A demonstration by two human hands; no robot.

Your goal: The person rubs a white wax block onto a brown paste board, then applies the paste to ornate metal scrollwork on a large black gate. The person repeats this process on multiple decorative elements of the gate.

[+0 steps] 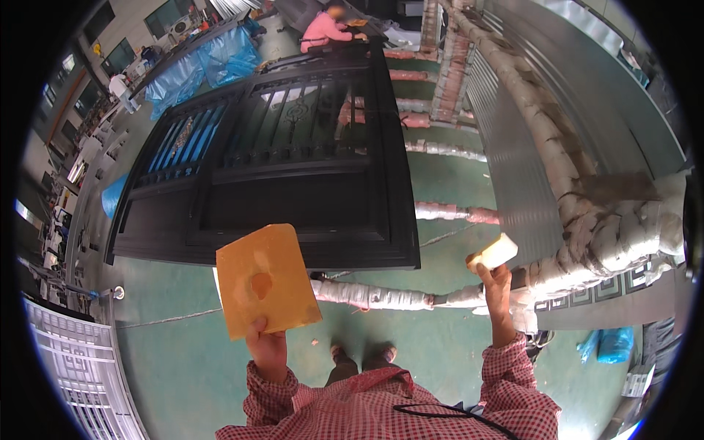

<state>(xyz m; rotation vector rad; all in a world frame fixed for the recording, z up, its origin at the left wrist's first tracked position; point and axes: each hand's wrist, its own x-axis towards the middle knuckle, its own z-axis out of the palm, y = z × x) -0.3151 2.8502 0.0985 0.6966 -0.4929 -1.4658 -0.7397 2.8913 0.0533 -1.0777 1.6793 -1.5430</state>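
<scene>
My left hand grips the lower edge of a flat, roughly square orange-yellow board, thumb on its face. A brownish-orange patch lies near the board's middle. Out to the right, my right hand is raised, its fingers closed round a small pale yellow block with a brownish end; its exact kind is unclear. Beyond the board, a large black door panel with barred windows lies across supports. Both hands are apart from the panel.
Wrapped support bars run below and right of the panel. A thick wrapped beam stands at right, beside grey metal sheets. A person in pink leans at the panel's far end. A white metal grille is at lower left.
</scene>
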